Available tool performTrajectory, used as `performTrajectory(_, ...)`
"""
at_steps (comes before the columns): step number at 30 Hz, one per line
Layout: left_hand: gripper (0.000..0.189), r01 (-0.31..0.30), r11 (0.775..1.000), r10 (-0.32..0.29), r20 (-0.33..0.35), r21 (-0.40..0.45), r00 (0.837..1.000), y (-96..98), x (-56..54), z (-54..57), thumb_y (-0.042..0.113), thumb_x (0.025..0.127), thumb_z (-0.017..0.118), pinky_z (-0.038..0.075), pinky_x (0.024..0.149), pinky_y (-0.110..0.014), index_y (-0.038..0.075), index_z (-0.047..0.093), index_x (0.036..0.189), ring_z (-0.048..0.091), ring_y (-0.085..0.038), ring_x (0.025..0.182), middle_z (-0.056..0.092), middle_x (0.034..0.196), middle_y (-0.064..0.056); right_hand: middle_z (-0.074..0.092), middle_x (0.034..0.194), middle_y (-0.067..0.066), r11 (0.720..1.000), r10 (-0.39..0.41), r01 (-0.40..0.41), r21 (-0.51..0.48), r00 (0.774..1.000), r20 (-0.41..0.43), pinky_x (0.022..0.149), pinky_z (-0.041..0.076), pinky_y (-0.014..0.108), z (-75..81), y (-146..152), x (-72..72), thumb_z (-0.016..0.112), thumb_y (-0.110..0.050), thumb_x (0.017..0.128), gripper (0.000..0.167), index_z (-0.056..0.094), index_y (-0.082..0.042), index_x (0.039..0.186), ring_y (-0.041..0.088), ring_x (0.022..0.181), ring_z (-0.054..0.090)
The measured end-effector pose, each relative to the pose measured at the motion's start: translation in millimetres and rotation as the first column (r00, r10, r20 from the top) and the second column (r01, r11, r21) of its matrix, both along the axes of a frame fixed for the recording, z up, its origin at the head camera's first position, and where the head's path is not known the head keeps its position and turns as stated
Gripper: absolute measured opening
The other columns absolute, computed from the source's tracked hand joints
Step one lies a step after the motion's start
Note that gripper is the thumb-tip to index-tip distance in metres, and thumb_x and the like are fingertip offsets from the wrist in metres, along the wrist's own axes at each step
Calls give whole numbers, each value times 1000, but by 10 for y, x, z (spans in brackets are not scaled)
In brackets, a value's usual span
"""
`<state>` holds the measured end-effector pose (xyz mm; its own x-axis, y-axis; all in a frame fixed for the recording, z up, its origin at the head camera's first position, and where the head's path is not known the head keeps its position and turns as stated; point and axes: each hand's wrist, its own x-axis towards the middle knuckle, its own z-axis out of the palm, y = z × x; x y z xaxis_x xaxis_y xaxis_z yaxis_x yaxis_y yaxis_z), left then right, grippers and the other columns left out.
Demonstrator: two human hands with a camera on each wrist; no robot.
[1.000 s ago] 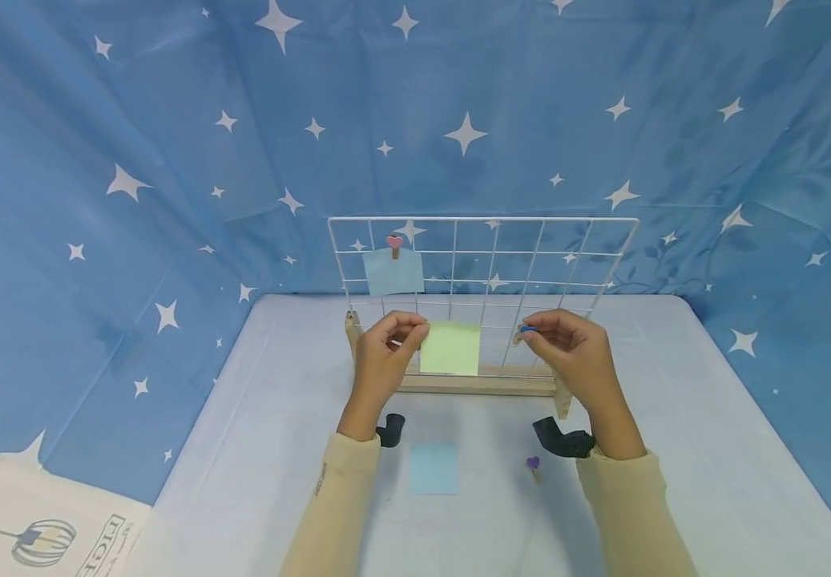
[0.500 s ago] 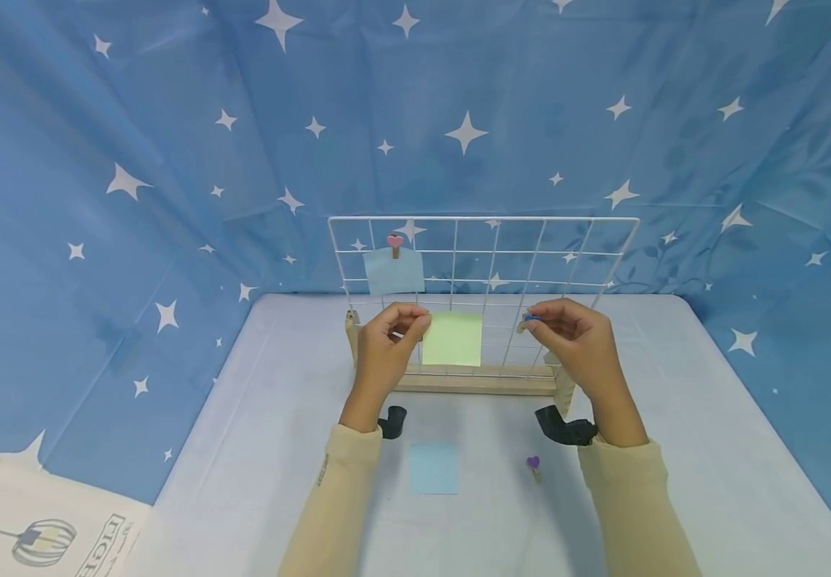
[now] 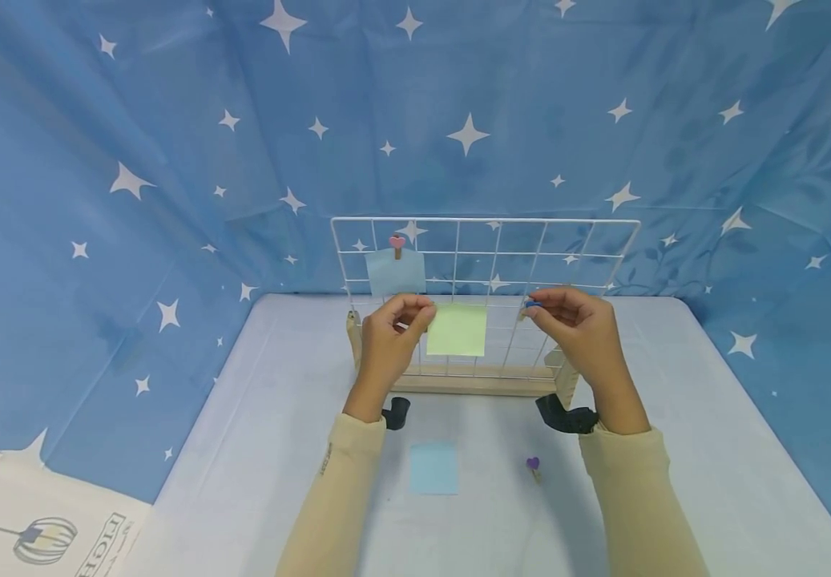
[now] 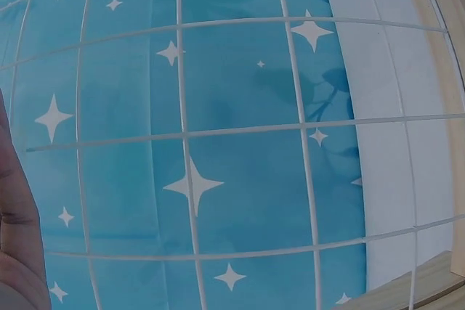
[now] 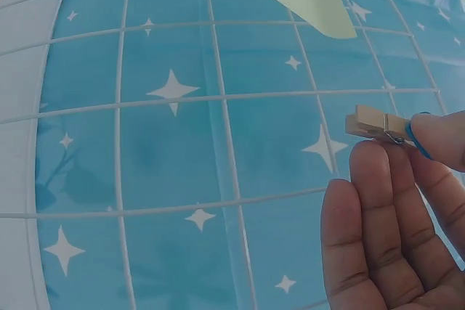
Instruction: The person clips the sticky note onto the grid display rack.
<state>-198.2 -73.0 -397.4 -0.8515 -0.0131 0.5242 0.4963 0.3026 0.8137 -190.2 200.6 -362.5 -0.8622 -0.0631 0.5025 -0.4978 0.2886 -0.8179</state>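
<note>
Head view: white wire grid (image 3: 496, 254) stands beyond your raised hands, lower bars partly covered. Your left hand (image 3: 392, 340) pinches the green note (image 3: 456, 330) near its upper left corner; left wrist view crops that grip. Your right hand (image 3: 582, 328) pinches the wooden clothespin (image 5: 374, 121), blue end mostly hidden by your thumb.
</note>
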Motion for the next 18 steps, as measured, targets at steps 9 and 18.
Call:
performTrajectory(9,16,41,999,-40,-36,25,999,78,-78,63,20,104,76,60,62,-28,5,79,109,71,-24,76,76,87,-8,72,98,-18,1000,19,-19,6,1000,-11,84,57,11,97,4,-33,73,9,97,13,75,12,109,-2,90,71)
performTrajectory(18,16,39,999,-38,-36,29,999,115,-130,118,19,104,75,61,62,-28,4,79,109,70,-20,76,76,87,-9,74,98,-15,998,38,-37,44,999,-26,83,57,12,151,2,-67,74,7,97,13,76,9,109,0,88,71)
